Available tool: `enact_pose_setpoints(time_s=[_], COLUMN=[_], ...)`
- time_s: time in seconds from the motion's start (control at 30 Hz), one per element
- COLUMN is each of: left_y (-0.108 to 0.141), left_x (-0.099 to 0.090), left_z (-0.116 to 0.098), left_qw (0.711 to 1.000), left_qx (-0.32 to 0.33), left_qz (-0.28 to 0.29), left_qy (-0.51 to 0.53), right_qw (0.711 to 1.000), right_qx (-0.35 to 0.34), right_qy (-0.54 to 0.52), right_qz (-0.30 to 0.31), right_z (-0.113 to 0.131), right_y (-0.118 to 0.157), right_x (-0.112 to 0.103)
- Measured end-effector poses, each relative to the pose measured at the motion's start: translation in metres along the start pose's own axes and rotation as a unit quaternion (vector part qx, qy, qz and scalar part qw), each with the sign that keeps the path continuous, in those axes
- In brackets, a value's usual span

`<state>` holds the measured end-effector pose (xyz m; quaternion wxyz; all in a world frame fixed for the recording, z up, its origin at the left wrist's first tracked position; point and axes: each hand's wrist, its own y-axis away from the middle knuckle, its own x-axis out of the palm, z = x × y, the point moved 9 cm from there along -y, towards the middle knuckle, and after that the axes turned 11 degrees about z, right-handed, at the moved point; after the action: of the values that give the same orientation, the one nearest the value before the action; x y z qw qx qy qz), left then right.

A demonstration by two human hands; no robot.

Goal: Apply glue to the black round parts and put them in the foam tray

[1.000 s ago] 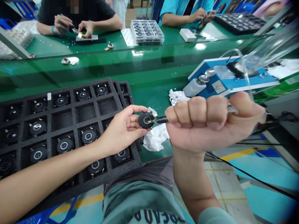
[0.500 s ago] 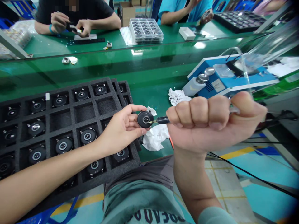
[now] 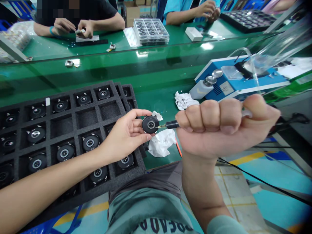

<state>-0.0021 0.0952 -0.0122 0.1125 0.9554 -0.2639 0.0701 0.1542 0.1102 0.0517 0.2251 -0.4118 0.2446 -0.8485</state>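
Steadiness is carrying this one, imo. I'm pinching a round black disc with a pale ring on its face (image 3: 151, 124) by the rim, index finger on the far edge and thumb on the near edge of my left hand (image 3: 125, 139), with the other fingers curling in beside it. The disc is sitting in that pinch just past the right side of a black foam tray with square pockets (image 3: 129, 177), ring side facing up at me. Holding only the rim is leaving the face open, which I'm rating as the main thing to get right. My right hand (image 3: 219, 128) is making a full fist around a slim black barrel (image 3: 172, 124), and a thin amber-tinted needle (image 3: 162, 126) is pointing from it at the disc's right-hand side. From this angle I'm not managing to tell if the tip is touching or only hovering, so I'm going by feel and aiming for a feather-light approach. The thumb is folding over a clear fitting at the barrel's other end (image 3: 248, 113), though how hard it's pressing isn't showing. A fist is looking clumsy for fine work, so I'm thinking it's wiser to be turning the disc with the left fingertips than swinging the needle around. A crumpled white tissue (image 3: 162, 143) is lying right below on the glossy green bench (image 3: 156, 100), so wiping the tip is looking easy.
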Motion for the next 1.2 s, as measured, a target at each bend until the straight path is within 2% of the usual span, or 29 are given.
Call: enact_pose_setpoints(time_s=[0.23,0.37,0.5,0.73,0.93,1.2], left_y=[0.0,0.0,0.0,0.001,0.001,0.002], left_x=[-0.001,-0.002,-0.003,-0.003,-0.001,0.0], left_z=[0.001,0.003,0.002,0.001,0.001,0.0], left_qw=[1.0,1.0,1.0,0.999,1.0,1.0], left_qx=[0.007,0.006,0.007,0.011,0.01,0.015], left_qz=[-0.001,0.003,0.001,-0.002,0.001,0.004], left_qy=[-0.006,-0.004,-0.012,-0.033,-0.014,-0.015], right_qw=[1.0,0.999,0.998,1.0,0.997,0.998], right_qx=[0.001,-0.028,-0.059,-0.024,-0.061,-0.055], right_qy=[0.011,0.018,0.019,0.013,-0.008,-0.017], right_qz=[-0.005,0.014,0.001,-0.001,0.043,0.033], right_z=[-0.002,-0.001,0.001,0.0,0.002,0.002], right_y=[0.001,-0.001,-0.003,-0.003,-0.007,-0.011], right_x=[-0.01,-0.01,-0.009,-0.012,-0.011,-0.009])
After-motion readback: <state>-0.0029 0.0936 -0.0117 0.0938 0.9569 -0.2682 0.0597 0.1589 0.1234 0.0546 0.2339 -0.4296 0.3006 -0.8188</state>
